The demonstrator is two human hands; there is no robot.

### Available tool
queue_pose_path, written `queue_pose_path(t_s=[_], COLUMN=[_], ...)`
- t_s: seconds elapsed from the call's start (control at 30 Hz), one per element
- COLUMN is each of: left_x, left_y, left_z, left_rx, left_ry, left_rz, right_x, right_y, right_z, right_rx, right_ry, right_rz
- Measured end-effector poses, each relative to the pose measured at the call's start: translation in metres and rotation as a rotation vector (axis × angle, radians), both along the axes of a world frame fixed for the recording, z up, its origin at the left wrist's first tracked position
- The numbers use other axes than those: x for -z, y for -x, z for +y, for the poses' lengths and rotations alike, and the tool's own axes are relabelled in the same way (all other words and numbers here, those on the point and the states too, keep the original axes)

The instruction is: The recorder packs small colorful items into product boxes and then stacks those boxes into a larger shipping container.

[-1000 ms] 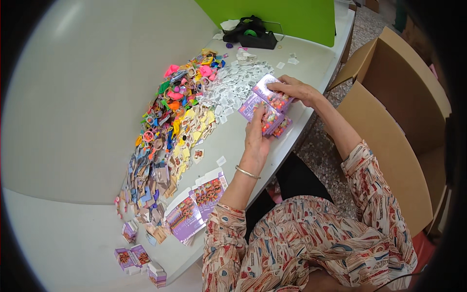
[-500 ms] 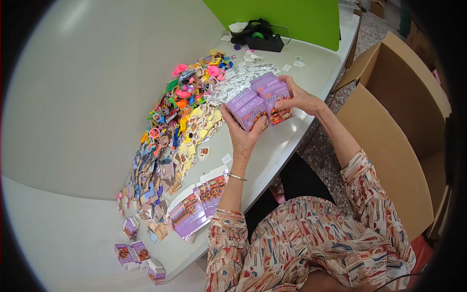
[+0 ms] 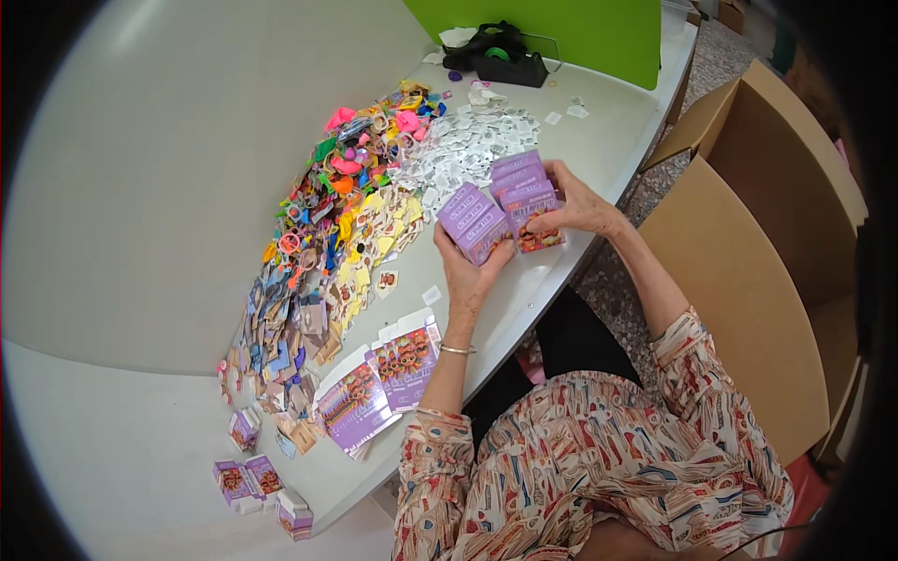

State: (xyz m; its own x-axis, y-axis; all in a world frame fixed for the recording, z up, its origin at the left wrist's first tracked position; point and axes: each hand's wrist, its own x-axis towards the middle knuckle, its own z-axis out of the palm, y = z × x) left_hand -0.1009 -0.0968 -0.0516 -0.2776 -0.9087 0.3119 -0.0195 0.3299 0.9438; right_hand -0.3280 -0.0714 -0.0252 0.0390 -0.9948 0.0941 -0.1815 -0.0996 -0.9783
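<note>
Hands: left hand [image 3: 468, 271] and right hand [image 3: 575, 204] both raised just over the tabletop's right edge, each closed on purple boxes.
Left hand: grips a small purple box [image 3: 475, 222] from below, fingers curled round its lower end, the box tilted.
Right hand: clasps a stack of purple boxes [image 3: 526, 192] from the right side (how many are in it cannot be told), the stack touching the left hand's box.
Wrist: a thin bracelet [image 3: 456, 350] on the left forearm.
Tabletop [image 3: 140, 187]: pale grey, rounded.
Flat cartons: unfolded purple cartons [image 3: 374, 388] lie near the right edge, just beside the left forearm.
Toy heap: colourful small toys [image 3: 360, 168] run in a long band along the tabletop's middle, with tan printed cards [image 3: 369, 248] beside them.
Paper slips: white slips [image 3: 458, 150] heaped toward the far end, just behind the held boxes.
Far edge: black tape dispenser [image 3: 510, 61] in front of a green panel [image 3: 552, 28].
Near corner: a few folded small boxes [image 3: 248, 477] stand apart.
Beside the table: open cardboard boxes [image 3: 748, 271] on the person's right.
</note>
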Motion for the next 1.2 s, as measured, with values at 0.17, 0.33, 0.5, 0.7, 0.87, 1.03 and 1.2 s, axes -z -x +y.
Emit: queue_pose_path(t_s=[0.17,0.33,0.5,0.7,0.87,1.03,1.2], left_x=[-0.021,-0.042,-0.070,-0.081,-0.072,-0.087,-0.089], left_y=[-0.026,-0.031,-0.030,-0.016,0.009,0.018,-0.001], left_z=[0.007,0.001,-0.044,-0.050,-0.043,-0.042,-0.025], left_rx=[-0.231,-0.228,-0.016,0.116,-0.009,-0.022,0.157], left_ry=[-0.073,-0.152,-0.315,-0.200,-0.305,-0.630,-0.621], left_rz=[-0.313,-0.405,-0.851,-1.358,-1.406,-1.016,-0.831], right_x=[-0.028,-0.043,-0.043,-0.029,-0.024,-0.018,-0.014], right_y=[0.005,-0.013,-0.036,-0.047,-0.056,-0.045,-0.038], right_z=[0.011,0.006,-0.009,-0.012,-0.006,-0.004,-0.001], right_rx=[0.356,0.257,0.242,0.376,0.418,0.383,0.298], right_ry=[0.016,-0.141,-0.148,-0.137,-0.047,-0.093,-0.071], right_rz=[0.576,0.984,1.095,1.065,0.945,0.871,0.803])
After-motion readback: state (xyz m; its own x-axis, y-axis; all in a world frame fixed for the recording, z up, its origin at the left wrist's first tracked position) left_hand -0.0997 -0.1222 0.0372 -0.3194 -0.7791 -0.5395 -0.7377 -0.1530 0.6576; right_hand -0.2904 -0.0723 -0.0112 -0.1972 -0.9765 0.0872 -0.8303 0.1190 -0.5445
